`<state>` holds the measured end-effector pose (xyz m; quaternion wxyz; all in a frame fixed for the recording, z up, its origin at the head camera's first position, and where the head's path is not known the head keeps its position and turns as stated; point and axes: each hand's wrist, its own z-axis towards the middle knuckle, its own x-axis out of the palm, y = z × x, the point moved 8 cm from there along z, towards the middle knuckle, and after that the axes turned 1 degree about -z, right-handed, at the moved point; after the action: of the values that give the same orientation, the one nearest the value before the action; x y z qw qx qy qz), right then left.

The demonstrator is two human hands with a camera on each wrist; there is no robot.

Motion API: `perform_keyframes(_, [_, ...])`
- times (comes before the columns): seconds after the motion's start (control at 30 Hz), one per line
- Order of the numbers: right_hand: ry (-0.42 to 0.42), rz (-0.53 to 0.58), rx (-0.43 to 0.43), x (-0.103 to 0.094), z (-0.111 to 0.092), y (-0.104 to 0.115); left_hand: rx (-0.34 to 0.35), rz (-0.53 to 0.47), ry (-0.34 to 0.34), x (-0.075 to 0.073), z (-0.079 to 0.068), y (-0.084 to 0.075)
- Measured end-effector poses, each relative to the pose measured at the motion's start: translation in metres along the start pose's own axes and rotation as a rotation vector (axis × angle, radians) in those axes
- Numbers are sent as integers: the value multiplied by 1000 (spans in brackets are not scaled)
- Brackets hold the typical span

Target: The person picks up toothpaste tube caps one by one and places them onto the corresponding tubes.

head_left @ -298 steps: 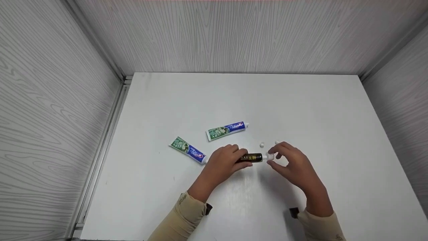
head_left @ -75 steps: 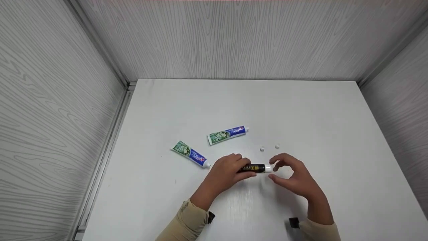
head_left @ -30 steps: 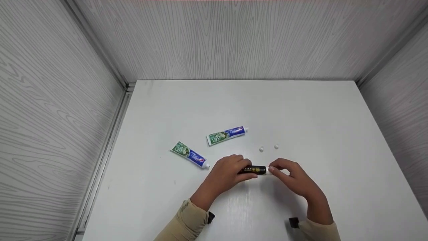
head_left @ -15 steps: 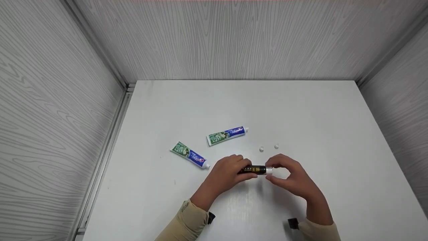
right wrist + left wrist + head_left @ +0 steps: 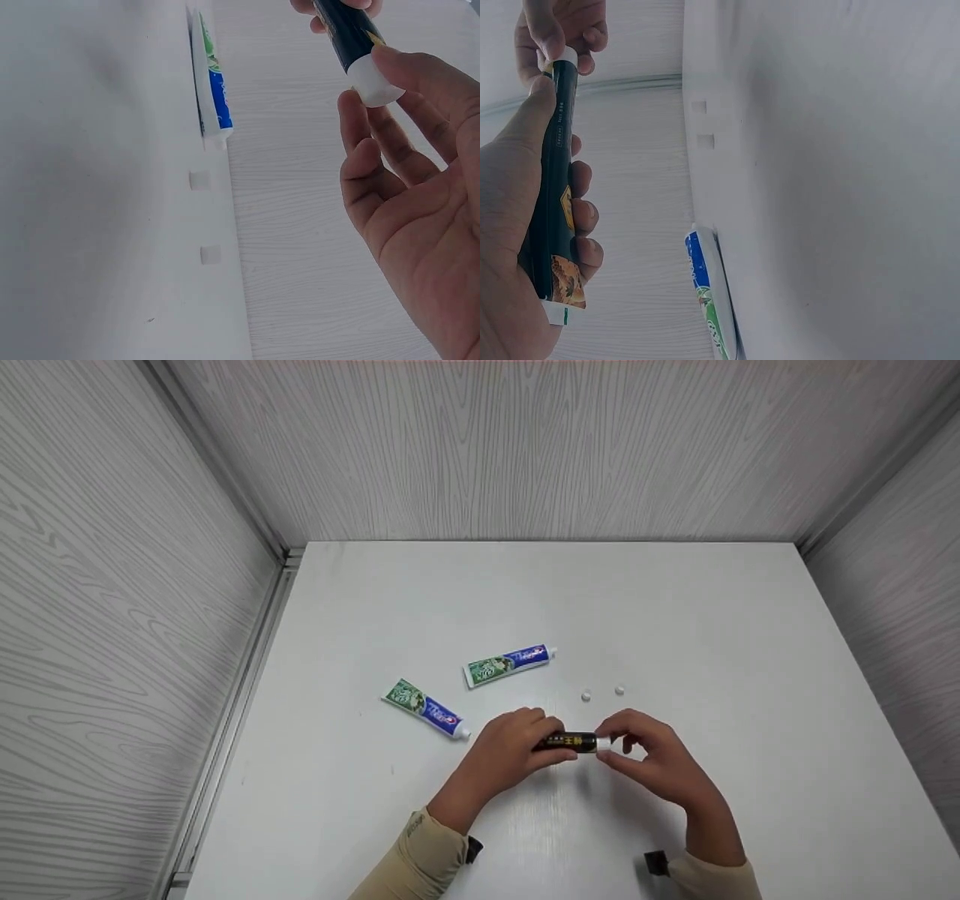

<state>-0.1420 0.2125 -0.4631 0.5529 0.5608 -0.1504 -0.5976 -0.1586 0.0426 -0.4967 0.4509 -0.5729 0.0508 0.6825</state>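
Note:
My left hand (image 5: pixel 514 746) grips a black toothpaste tube (image 5: pixel 557 172) with gold lettering, fingers wrapped along its length. The tube points right, its white cap (image 5: pixel 373 81) on the end. At that cap, my right hand (image 5: pixel 656 754) pinches with thumb and forefinger, the other fingers curled beneath. The left wrist view shows the tube's flat crimped end near the left palm. Both hands hold the tube above the white table.
Two green-and-blue toothpaste tubes lie on the table (image 5: pixel 697 615): one tube (image 5: pixel 508 664) behind the hands, another tube (image 5: pixel 425 708) left of the left hand. Two small white caps, a nearer cap (image 5: pixel 586 696) and a farther cap (image 5: pixel 619 690), lie beyond the right hand.
Earlier the right hand held the cap at the nozzle, then let go with the cap seated on the tube. Its fingers have since come back onto the cap, shifting grip around it.

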Motion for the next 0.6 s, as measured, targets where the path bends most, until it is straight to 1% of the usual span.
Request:
perform_keyframes(0.07, [0,8,7,0,0,-1,-2,-1,-2,-1,1,0])
perform_keyframes(0.2, [8,15,51,1,0,-6,-6,3,0,-1,1,0])
perform_keyframes(0.43, [18,53,92,3,-2,-13,4,28,-21,-3,1,-2])
perform_keyframes(0.5, [19,50,106,4,-3,-20,7,33,-28,-2,0,-2])
perform_keyframes(0.6, [24,33,137,7,-7,-37,9,39,-38,-1,-1,-1])
